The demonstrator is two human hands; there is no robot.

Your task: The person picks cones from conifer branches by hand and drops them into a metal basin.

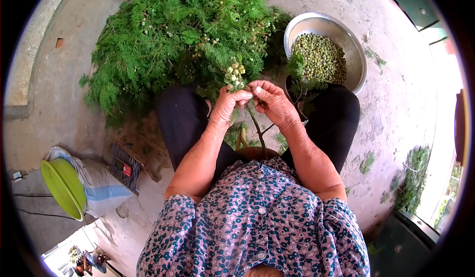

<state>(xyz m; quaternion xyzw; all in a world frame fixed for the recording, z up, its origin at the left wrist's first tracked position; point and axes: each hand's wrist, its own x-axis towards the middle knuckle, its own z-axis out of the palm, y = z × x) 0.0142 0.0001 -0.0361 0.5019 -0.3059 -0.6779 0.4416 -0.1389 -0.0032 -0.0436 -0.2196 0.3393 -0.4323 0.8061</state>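
My left hand (pixel 228 103) is closed around a leafy green sprig (pixel 234 75) that carries a cluster of pale green seed cones at its top. Beside it, almost touching, my right hand (pixel 274 101) has thumb and fingers pinched together at the sprig's side; whatever lies between those fingertips is too small to make out. A thin brown stem (pixel 258 128) runs down from the hands toward my lap. Just beyond the hands lies a big heap of feathery evergreen branches (pixel 168 39) dotted with cones. A metal basin (pixel 357 62) behind my right knee holds many small green cones (pixel 319 57).
On the left stand a lime-green plastic basin (pixel 62 188) and a white-and-blue sack (pixel 106 188), with a dark item bearing a red calculator-like device (pixel 123 167) alongside. Loose sprigs (pixel 413 178) are scattered on the concrete floor at right. A dark green panel (pixel 410 2) borders the upper right.
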